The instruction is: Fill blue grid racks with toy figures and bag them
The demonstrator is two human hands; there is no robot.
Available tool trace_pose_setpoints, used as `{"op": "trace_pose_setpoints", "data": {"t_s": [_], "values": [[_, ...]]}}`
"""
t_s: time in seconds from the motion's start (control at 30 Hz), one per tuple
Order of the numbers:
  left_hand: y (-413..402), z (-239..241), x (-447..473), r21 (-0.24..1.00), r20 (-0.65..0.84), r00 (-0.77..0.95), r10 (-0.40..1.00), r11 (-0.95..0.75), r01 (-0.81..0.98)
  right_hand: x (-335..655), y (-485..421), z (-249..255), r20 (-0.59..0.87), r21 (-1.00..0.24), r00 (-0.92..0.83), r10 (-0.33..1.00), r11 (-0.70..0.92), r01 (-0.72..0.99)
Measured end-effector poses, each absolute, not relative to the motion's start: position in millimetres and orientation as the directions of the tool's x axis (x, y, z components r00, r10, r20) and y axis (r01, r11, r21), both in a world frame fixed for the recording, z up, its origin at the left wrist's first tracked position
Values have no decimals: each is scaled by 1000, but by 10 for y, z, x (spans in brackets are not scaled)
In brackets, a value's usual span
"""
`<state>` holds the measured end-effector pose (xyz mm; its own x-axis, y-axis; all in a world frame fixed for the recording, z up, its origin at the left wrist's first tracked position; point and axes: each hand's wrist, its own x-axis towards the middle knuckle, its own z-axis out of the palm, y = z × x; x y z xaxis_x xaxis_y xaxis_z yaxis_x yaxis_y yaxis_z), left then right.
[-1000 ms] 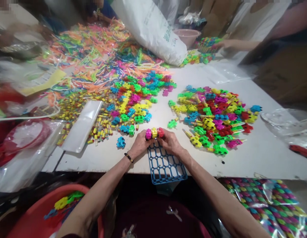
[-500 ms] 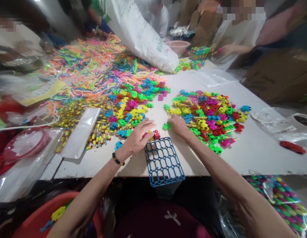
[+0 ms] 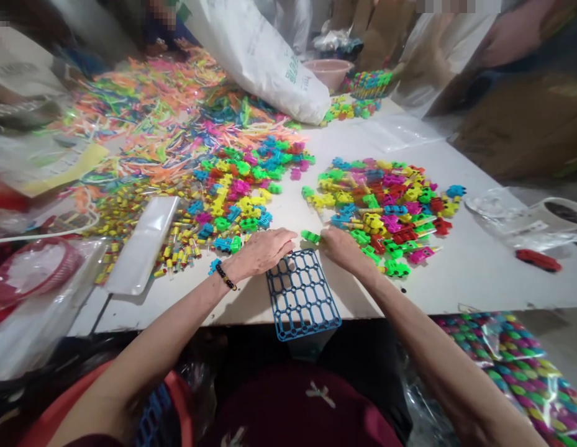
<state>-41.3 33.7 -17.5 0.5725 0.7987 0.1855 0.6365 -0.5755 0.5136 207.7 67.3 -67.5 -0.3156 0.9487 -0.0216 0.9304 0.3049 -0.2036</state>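
Note:
A blue plastic grid tray [image 3: 303, 298] lies at the table's near edge, overhanging it toward me. My left hand [image 3: 263, 251] lies flat over the tray's far left corner with its fingers stretched out; whatever is under the palm is hidden. My right hand [image 3: 341, 247] rests just beyond the tray's far right corner, its fingers curled and pinching a green toy car [image 3: 310, 236]. A pile of small bright toy cars [image 3: 386, 205] sits just right of that hand. A second pile of toy cars [image 3: 241, 198] lies beyond my left hand.
Flat clear bags [image 3: 143, 242] lie left of the piles, with bright plastic sticks [image 3: 167, 105] heaped behind. A big white sack [image 3: 264, 56] and pink bowl [image 3: 328, 69] stand at the back. A red tool [image 3: 538, 261] lies right. A bag of packed toys [image 3: 516, 366] sits low right.
Both hands held a row of three toy cars at the tray's far edge. The left hand then flattened over it, and the right reached out to a loose green car.

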Motion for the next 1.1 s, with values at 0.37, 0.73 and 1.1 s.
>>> {"op": "trace_pose_setpoints", "data": {"t_s": [0.37, 0.73, 1.1], "values": [[363, -187, -432, 577, 191, 586, 788, -573, 582, 1529, 319, -834, -9, -988, -220, 976, 26, 154], [426, -163, -474, 559, 138, 633, 762, -588, 585, 1516, 465, -970, 281, -786, -370, 885, 434, 441], [473, -48, -347, 541, 113, 653, 749, -598, 591, 1971, 1020, -580, 234, -560, -232, 944, 326, 762]]}}
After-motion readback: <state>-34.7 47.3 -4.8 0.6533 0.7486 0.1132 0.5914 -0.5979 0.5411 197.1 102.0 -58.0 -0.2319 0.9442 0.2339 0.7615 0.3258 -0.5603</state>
